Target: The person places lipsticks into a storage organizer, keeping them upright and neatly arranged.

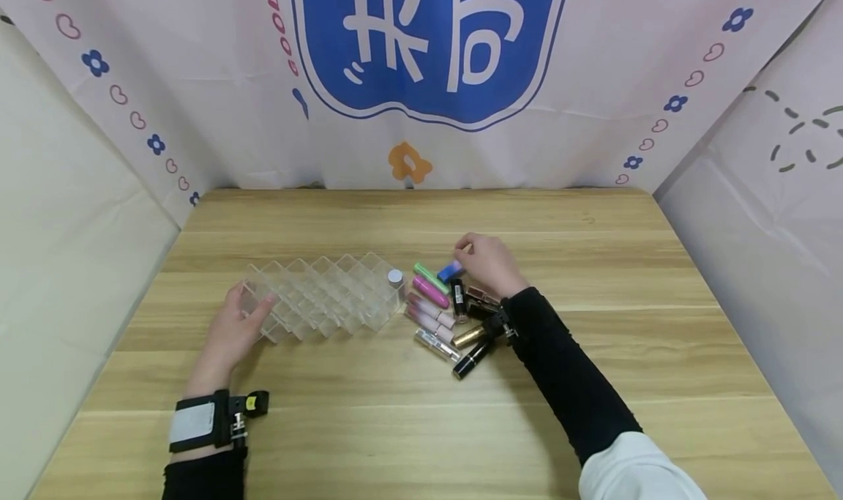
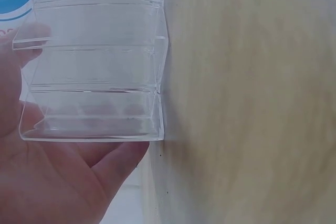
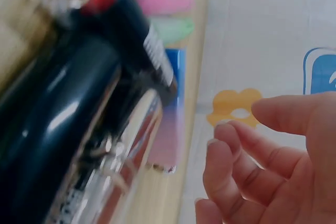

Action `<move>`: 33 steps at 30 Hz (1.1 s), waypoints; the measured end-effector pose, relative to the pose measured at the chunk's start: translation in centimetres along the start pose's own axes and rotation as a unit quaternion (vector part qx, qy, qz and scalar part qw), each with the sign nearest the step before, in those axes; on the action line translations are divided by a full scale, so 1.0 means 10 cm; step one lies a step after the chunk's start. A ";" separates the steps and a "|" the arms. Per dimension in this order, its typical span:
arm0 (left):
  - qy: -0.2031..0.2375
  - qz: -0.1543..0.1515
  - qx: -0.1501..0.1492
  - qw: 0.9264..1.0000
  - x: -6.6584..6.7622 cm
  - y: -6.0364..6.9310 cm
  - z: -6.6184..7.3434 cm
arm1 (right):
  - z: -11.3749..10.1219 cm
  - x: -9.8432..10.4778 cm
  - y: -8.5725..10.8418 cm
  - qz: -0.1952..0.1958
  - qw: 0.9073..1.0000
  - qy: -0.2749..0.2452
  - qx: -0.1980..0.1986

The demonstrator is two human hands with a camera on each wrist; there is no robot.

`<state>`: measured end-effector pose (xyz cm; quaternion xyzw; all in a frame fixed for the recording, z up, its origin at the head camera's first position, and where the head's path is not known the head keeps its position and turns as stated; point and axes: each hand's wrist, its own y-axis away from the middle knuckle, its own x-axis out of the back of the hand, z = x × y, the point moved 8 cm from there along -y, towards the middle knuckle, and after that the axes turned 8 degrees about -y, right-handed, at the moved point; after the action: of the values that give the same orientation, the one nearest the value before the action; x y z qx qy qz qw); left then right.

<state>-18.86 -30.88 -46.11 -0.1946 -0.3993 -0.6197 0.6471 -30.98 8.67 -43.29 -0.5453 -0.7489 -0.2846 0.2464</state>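
Observation:
A clear lattice lipstick organizer [image 1: 323,299] stands on the table's left half. My left hand [image 1: 230,328] grips its left end, thumb on the near side; in the left wrist view the fingers show through the clear wall [image 2: 94,66]. One tube with a pale cap [image 1: 395,277] stands in the organizer's right end. My right hand [image 1: 490,266] is over the far side of a loose pile of lipsticks, nearest a blue-purple tube [image 1: 450,271]. Its fingers [image 3: 244,150] are loosely bent, with nothing between them and the thumb.
Beside the organizer lie a green tube [image 1: 426,273], a magenta tube [image 1: 431,292], pale pink tubes [image 1: 431,312], a clear silver tube [image 1: 437,345], a gold tube [image 1: 469,337] and black tubes [image 1: 473,359]. A printed cloth [image 1: 230,119] hangs behind the wooden table [image 1: 369,427].

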 end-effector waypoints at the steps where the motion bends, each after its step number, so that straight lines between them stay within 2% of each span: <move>1: 0.000 0.000 0.000 1.000 0.00 0.00 0.00 | 0.02 0.01 -0.01 0.001 1.000 0.001 -0.004; 12: -0.003 0.000 0.004 1.000 -0.01 0.00 -0.01 | 0.20 0.05 -0.07 0.006 0.999 0.006 -0.036; 16: -0.001 0.001 0.003 1.000 0.00 0.00 0.00 | 0.24 0.03 -0.08 -0.008 0.999 0.013 -0.041; 21: 0.006 0.002 -0.001 1.000 0.00 0.00 0.01 | 0.26 -0.03 -0.08 -0.034 0.998 0.029 -0.037; 33: 0.014 0.003 -0.007 1.000 0.00 0.00 0.02 | 0.29 -0.06 -0.11 -0.045 0.997 0.048 -0.034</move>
<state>-18.97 -30.73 -45.96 -0.1912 -0.3855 -0.6232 0.6530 -32.01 9.98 -45.96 -0.5050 -0.7497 -0.3466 0.2505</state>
